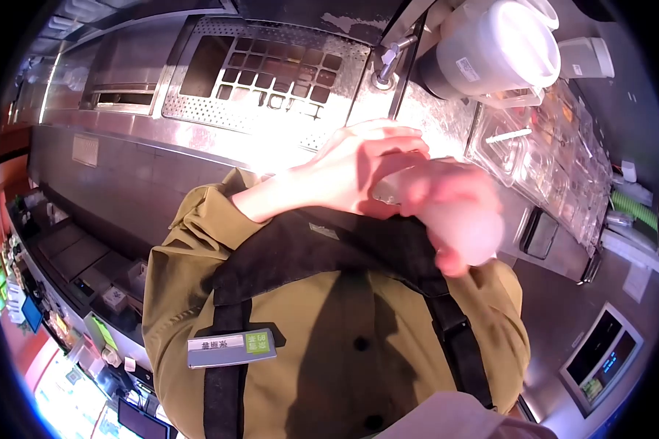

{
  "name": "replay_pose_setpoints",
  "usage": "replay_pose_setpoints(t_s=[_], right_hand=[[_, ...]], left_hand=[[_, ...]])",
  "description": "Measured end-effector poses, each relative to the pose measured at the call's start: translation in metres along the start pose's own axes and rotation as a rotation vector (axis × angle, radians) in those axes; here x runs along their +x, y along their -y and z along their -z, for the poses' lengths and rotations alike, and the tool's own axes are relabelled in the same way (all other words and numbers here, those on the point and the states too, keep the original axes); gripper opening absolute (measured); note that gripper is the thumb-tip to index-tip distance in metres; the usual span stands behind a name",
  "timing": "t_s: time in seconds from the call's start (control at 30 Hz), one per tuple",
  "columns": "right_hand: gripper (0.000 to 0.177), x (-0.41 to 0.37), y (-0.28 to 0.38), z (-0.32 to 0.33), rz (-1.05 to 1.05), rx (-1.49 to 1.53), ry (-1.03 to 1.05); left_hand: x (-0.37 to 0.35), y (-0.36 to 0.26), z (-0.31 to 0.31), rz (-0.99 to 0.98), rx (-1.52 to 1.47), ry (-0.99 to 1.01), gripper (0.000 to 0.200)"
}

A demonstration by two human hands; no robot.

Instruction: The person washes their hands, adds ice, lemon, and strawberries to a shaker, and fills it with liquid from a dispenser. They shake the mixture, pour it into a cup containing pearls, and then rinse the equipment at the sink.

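Note:
In front of my chest, my left hand (370,162) curls its fingers around something small and clear (386,192), mostly hidden between the hands. My right hand (447,192) is right up against it, blurred by motion. Its fingers are bent around a pale, rounded object (472,228), which looks smooth and whitish-pink under the bright light. What this object is I cannot make out. Both hands are over the near edge of the metal counter (271,146).
A perforated metal drain tray (198,106) lies beyond my left hand, beside a small tap (388,64). White lidded jugs (509,51) stand at the back right. Clear plastic containers (534,157) fill the counter on the right. A wall panel (602,358) shows lower right.

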State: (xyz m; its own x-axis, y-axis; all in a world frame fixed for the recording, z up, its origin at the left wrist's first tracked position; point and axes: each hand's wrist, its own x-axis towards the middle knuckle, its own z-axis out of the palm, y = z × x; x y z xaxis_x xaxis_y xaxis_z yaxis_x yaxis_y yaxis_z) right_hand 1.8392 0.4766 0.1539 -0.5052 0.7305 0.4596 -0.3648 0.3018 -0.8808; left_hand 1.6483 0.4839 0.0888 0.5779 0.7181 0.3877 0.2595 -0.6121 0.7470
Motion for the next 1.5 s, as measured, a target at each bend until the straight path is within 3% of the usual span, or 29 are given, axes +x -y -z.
replay_pose_setpoints(t_s=[0.07, 0.1, 0.2, 0.33, 0.53, 0.63, 0.83, 0.97, 1.1, 1.2, 1.4, 1.5], right_hand=[[0.041, 0.000, -0.005, 0.000, 0.001, 0.004, -0.037], [0.041, 0.003, -0.001, 0.004, 0.003, -0.016, -0.003], [0.038, 0.009, 0.038, 0.004, -0.006, -0.049, 0.099], [0.036, 0.005, -0.010, 0.004, -0.039, -0.077, 0.016], [0.032, 0.006, -0.001, 0.004, -0.035, -0.076, 0.058], [0.030, 0.011, -0.013, 0.009, -0.060, -0.120, 0.045], [0.026, 0.011, 0.045, 0.013, -0.051, -0.150, 0.145], [0.023, 0.010, 0.004, 0.007, -0.092, -0.195, 0.081], [0.021, 0.013, 0.038, 0.006, -0.061, -0.161, 0.140], [0.019, 0.014, -0.007, 0.009, -0.099, -0.216, 0.101], [0.015, 0.006, 0.065, 0.008, -0.089, -0.245, 0.210], [0.013, 0.008, 0.006, 0.001, -0.138, -0.311, 0.138]], left_hand=[[-0.002, -0.003, -0.002, 0.120, -0.157, 0.003, 0.070], [-0.001, -0.005, 0.000, 0.058, 0.023, 0.020, 0.070], [-0.002, -0.003, -0.003, 0.016, 0.088, -0.006, 0.063], [-0.001, -0.002, -0.001, 0.061, 0.006, -0.032, 0.062], [-0.003, -0.002, -0.004, -0.034, 0.140, -0.009, 0.062], [0.001, -0.009, 0.004, 0.038, 0.091, 0.020, 0.064], [-0.001, -0.006, -0.002, -0.011, 0.133, -0.011, 0.064], [0.004, -0.011, 0.000, 0.054, 0.073, 0.053, 0.063], [0.002, -0.009, 0.000, -0.013, 0.166, 0.031, 0.063], [0.002, -0.010, 0.001, 0.022, 0.088, -0.006, 0.064], [-0.004, -0.011, -0.002, 0.017, 0.110, 0.001, 0.062], [0.000, -0.009, 0.000, -0.016, 0.101, -0.037, 0.064]])
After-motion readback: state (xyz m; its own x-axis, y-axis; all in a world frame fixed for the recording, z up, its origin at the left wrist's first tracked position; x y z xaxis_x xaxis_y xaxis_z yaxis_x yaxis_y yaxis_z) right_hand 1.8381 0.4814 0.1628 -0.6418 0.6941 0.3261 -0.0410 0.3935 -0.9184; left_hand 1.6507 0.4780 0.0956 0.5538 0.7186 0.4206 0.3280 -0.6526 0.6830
